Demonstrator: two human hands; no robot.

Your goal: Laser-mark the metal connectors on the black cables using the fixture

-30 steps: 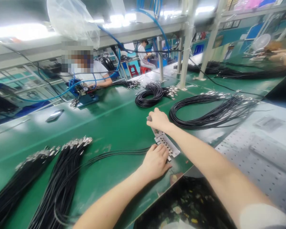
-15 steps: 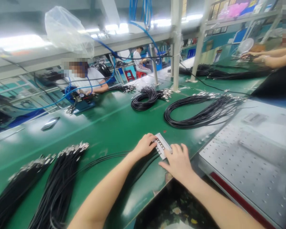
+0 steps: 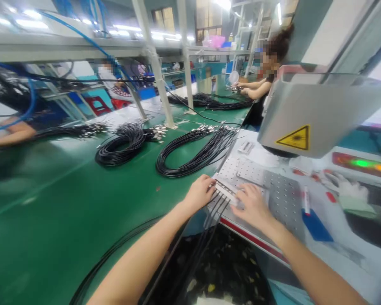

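Observation:
A pale slotted block (image 3: pixel 226 190) is held at both ends, over the near left edge of a perforated metal plate (image 3: pixel 284 199). My left hand (image 3: pixel 199 194) pinches its left end, and my right hand (image 3: pixel 252 204) grips the right end with the fingers curled over it. Several black cables (image 3: pixel 220 204) run out of the block's near side and hang down past the table edge toward my lap. Their ends inside the slots are too small to make out. More of their length (image 3: pixel 123 242) curves over the green table by my left forearm.
A grey machine head (image 3: pixel 288 114) with a yellow warning label overhangs the plate. Right of it lie a marker (image 3: pixel 306 201), a blue card (image 3: pixel 317 226) and gloves (image 3: pixel 352 192). Looped cable bundles (image 3: pixel 190 156) rest on the green table (image 3: pixel 92 212). A co-worker (image 3: pixel 260 84) sits beyond.
The block has moved right in both hands, from over the green table to the perforated plate, drawing its cables along. My view has turned right, bringing the machine head into sight.

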